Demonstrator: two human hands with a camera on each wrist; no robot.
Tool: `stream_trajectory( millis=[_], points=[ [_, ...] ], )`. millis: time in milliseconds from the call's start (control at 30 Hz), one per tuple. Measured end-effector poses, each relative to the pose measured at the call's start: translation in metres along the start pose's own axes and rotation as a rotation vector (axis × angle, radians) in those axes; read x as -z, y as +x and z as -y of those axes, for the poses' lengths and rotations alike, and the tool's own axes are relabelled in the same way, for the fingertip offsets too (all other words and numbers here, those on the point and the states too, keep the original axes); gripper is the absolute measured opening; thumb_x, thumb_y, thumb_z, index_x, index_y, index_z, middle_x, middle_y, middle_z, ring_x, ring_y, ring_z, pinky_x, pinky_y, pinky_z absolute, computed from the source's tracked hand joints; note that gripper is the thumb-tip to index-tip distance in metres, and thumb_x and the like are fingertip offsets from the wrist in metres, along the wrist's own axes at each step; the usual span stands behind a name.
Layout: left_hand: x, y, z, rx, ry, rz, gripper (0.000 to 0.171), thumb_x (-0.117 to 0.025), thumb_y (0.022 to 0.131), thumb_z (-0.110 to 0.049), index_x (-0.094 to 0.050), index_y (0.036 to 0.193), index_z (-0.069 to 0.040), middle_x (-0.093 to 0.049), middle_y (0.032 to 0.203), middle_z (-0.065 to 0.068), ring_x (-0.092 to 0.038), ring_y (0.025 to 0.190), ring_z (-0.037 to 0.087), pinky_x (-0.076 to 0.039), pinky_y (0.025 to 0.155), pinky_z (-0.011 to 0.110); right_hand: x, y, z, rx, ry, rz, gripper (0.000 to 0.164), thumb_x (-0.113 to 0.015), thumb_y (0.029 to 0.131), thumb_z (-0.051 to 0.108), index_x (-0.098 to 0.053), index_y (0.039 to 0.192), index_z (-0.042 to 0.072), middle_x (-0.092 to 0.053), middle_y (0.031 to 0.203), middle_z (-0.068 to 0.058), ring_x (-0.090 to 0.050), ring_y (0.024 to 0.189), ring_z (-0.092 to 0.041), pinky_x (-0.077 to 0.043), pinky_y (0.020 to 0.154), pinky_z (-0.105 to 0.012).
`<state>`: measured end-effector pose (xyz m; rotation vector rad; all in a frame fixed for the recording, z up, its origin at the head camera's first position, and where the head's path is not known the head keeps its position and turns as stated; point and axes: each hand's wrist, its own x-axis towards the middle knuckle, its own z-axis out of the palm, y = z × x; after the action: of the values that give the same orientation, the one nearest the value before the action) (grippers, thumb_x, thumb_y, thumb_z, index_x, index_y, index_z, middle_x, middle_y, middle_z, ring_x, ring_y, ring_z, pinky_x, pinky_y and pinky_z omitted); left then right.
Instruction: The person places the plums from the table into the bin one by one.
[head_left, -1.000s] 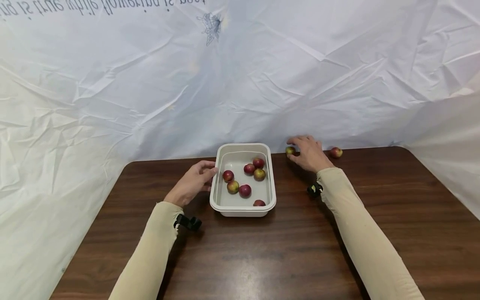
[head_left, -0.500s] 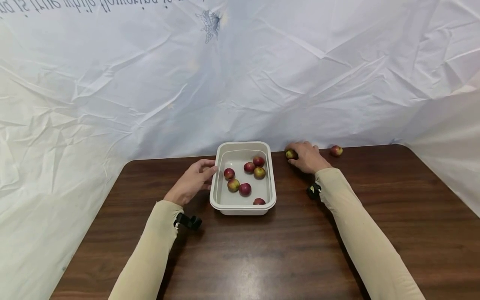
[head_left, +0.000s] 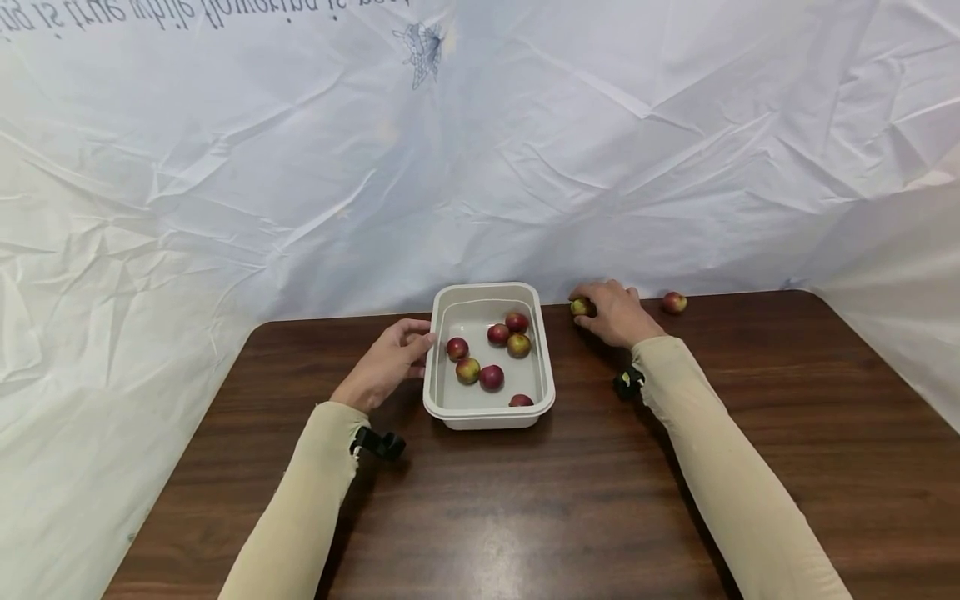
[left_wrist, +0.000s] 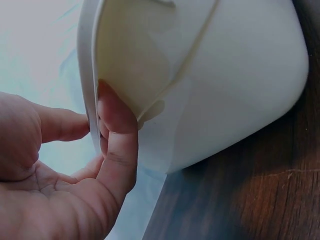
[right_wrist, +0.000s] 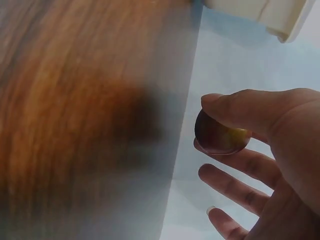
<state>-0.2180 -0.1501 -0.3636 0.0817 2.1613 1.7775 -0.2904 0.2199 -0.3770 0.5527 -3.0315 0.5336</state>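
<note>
My left hand [head_left: 384, 365] pinches the left rim of a cream plastic container [head_left: 441, 392]; in the left wrist view the thumb lies on one side of the rim [left_wrist: 89, 65] and the curled fingers on the other. Several small round red-and-yellow fruits [head_left: 491, 377] lie inside the container. At the table's back edge, my right hand [head_left: 617, 315] pinches a small round fruit [head_left: 580, 307] between thumb and index finger. This fruit [right_wrist: 220, 134] looks dark red with a yellow patch in the right wrist view, where the other fingers stand apart from it.
Another small red-and-yellow fruit [head_left: 674, 302] lies on the dark wooden table [head_left: 495, 500], right of my right hand at the back edge. A wrinkled white sheet [head_left: 480, 183] hangs right behind the table and along its sides.
My right hand has lowered and drawn its thumb and index finger together on the small fruit. My left hand keeps its grip on the rim, and the container stays nearly in place.
</note>
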Motion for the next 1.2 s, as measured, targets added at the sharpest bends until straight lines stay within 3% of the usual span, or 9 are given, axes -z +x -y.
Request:
stream_trajectory(
  millis=[600, 1200],
  points=[
    [-0.001, 0.001, 0.001, 0.001, 0.009, -0.004, 0.045, -0.050, 0.109, -0.025, -0.040, 0.149, -0.006, -0.053, 0.138, 0.024, -0.061, 0.120, 0.035, -0.060, 0.083, 0.033, 0.025, -0.011, 0.021, 0.048, 0.029, -0.086, 0.039, -0.074, 0.095, 0.022, -0.066, 0.131, 0.009, -0.067, 0.130, -0.014, -0.051, 0.126, -0.041, -0.032, 0.100, -0.063],
    [0.000, 0.000, 0.000, -0.013, 0.012, 0.004, 0.046, -0.049, 0.110, -0.025, -0.039, 0.149, -0.004, -0.052, 0.139, 0.027, -0.059, 0.122, 0.040, -0.060, 0.081, 0.032, 0.040, -0.023, 0.051, 0.100, 0.040, -0.084, 0.036, -0.075, 0.095, 0.026, -0.067, 0.128, 0.014, -0.069, 0.128, -0.008, -0.049, 0.127, -0.034, -0.030, 0.102, -0.057]
  ],
)
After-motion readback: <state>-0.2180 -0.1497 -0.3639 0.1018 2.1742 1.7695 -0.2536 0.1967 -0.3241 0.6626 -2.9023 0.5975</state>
